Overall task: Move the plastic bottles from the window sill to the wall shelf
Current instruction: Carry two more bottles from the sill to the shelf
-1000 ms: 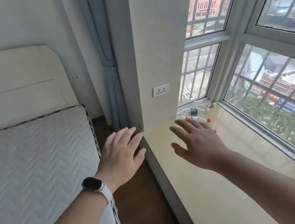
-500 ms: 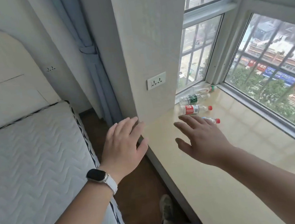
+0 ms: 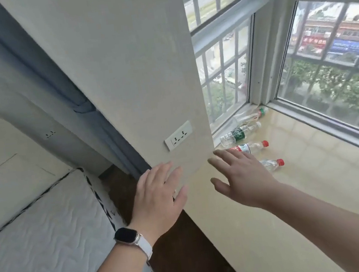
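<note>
The head view, the only one, looks down along a pale window sill (image 3: pixel 264 227) that runs toward the corner of the window. Four plastic bottles lie on their sides at the far end of it, near the pillar and the glass: nearest, a small clear bottle with a red cap (image 3: pixel 272 165); behind it a red-labelled bottle (image 3: pixel 249 147), also red-capped; then a green-labelled bottle (image 3: pixel 240 132); and, farthest in the corner, a clear bottle (image 3: pixel 250 115) close against the window frame. The right hand (image 3: pixel 243 177) reaches out over the sill with fingers spread and palm down, empty, its fingertips close to the red-labelled bottle and the nearest bottle partly hidden behind it; whether it touches either I cannot tell. The left hand (image 3: pixel 159 197), wearing a watch (image 3: pixel 130 236) on the wrist, is likewise spread flat and empty, held in front of the pillar below the wall socket (image 3: pixel 178 135), beside a bed (image 3: pixel 39 232). The step in hand looks like the first reach, with no bottle lifted yet. The next move calls for closing the right hand round the body of one of the nearer bottles, which will probably roll if nudged. The wall shelf is not in view.
</note>
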The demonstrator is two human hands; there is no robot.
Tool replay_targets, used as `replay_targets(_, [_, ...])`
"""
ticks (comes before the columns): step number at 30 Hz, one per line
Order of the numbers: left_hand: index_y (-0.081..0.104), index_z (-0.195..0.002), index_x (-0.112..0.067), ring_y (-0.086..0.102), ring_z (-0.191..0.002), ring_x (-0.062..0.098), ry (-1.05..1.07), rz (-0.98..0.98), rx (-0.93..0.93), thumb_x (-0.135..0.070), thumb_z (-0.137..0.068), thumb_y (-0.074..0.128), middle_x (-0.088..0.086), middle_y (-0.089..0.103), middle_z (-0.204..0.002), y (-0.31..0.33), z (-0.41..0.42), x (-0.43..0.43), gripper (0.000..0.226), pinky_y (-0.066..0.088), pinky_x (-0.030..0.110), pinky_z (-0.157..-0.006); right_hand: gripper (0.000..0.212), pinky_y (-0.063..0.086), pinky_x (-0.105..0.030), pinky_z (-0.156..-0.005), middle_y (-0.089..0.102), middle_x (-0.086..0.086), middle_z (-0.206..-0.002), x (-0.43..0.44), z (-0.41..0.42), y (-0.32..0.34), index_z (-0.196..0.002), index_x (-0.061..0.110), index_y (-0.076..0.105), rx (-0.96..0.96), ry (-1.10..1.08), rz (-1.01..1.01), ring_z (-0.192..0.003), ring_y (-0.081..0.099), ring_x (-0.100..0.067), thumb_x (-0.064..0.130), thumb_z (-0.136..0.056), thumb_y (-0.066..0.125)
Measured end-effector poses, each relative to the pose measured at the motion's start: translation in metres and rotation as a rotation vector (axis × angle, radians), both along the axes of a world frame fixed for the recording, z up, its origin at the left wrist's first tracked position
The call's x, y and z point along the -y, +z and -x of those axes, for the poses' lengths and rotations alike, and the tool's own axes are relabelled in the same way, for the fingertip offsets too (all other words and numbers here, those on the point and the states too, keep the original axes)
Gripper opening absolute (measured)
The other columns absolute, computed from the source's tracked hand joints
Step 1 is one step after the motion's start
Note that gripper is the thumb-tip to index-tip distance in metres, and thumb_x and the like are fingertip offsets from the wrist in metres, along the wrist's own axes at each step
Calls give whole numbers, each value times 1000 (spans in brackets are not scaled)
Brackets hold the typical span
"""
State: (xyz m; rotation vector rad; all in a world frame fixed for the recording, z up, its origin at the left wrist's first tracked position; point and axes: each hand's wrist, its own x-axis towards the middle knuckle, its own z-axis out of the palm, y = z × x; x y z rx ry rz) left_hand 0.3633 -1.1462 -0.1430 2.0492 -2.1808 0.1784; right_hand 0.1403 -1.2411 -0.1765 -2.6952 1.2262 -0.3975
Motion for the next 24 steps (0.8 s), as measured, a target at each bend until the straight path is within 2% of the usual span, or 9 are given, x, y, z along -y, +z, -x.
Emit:
replay_targets(5, [59, -128, -20, 54, -126, 27, -125, -33, 77, -45, -94, 46, 6, 60, -135, 1, 19, 51, 45, 40, 47, -107, 53, 46, -45, -93, 62, -9, -129, 26, 26, -4, -121, 17, 63, 32, -112, -27, -117, 57, -32, 52, -88, 42])
replay_targets(10, [62, -129, -17, 50, -123, 26, -296, 23, 27, -46, -94, 44, 7, 61, -131, -2, 40, 96, 48, 28, 40, -105, 51, 44, -42, -94, 61, -7, -131, 37, 58, -11, -122, 20, 62, 45, -260, -53, -120, 55, -30, 53, -88, 44])
replay_targets(16, [64, -126, -17, 53, -121, 27, -473, 3, -24, -46, -93, 46, 6, 62, -129, -25, 50, 137, 48, 32, 43, -104, 45, 44, -39, -95, 59, 0, -130, 34, 79, -22, -122, 23, 61, 43, -408, -79, -121, 53, -26, 51, -88, 51])
replay_targets(19, [63, -127, -19, 55, -121, 29, -530, -50, -51, -48, -93, 44, 5, 62, -132, -38, 51, 159, 48, 38, 47, -101, 47, 46, -38, -94, 61, -1, -129, 32, 83, -25, -122, 23, 61, 26, -495, -77, -118, 56, -25, 51, -87, 48])
replay_targets(24, [62, -128, -23, 55, -121, 29, -637, -108, -97, -49, -92, 43, 3, 61, -132, -68, 51, 204, 49, 32, 41, -100, 52, 48, -40, -92, 63, -4, -127, 34, 77, -35, -121, 21, 64, -35, -662, -159, -115, 59, -27, 53, -88, 41])
